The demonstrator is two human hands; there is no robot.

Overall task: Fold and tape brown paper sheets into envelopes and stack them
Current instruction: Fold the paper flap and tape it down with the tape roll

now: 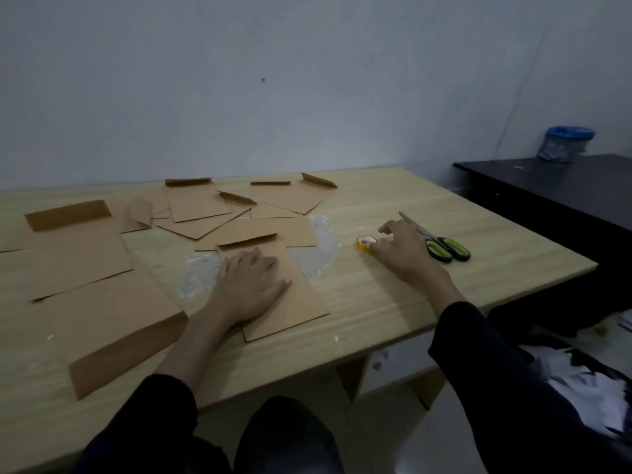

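Envelope (294, 302) for this step lies flat on the near middle of the wooden table (444, 292), with its flap creased up at the far end.

Head view, the only one I have: my left hand (251, 285) rests palm down on it, fingers straight and close together, pressing the paper to the wood. My right hand (400, 249) is out to the right, fingers spread and lightly bent, thumb side against the small yellow tape roll (365, 243). As far as I can tell it has not closed on the roll. Scissors (441, 246) lie just beside that hand, blades running behind it. Folded envelopes (198, 206) lie scattered and overlapping along the far edge, not stacked, and plain brown sheets (113, 323) lie at the near left.

I judge this to be the reach for tape. The roll is small and light, so a clumsy pinch could skid it away across the wood. Freeing the tape end likely needs both hands, and if my left lifts, the folds may spring open or the envelope may slide. The envelope also overlaps a whitish patch (318, 248) on the table. If that is sticky residue, the paper could catch or tear. My right wrist could knock the scissors.
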